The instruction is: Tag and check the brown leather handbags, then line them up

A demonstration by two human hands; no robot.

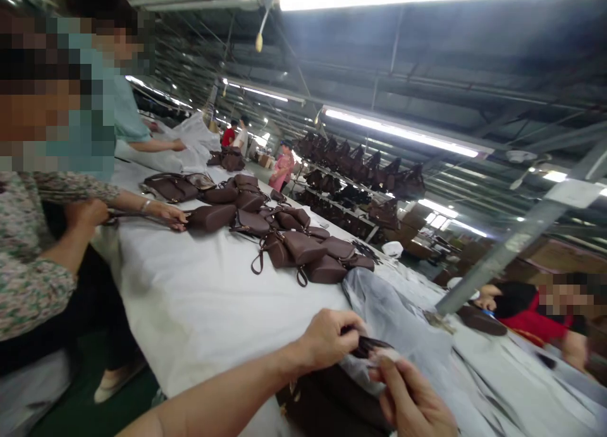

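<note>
My left hand (334, 339) is closed round one end of a dark strap (372, 346), above a dark brown bag (332, 399) at the bottom of the view. Thumb and fingers of my right hand (410, 393) pinch the strap's other end, where something small and pale shows, too blurred to name. The bag lies close below both hands, partly hidden by my left forearm and cut off by the frame edge. Clear plastic sheeting (398, 317) lies just behind the hands.
Brown bags (303, 247) are heaped along the white-covered table (190, 298). At the left, a person in a floral top (28, 266) reaches over it; another in teal handles plastic. A slanted metal post (512, 241) and a person in red (540, 317) are at right.
</note>
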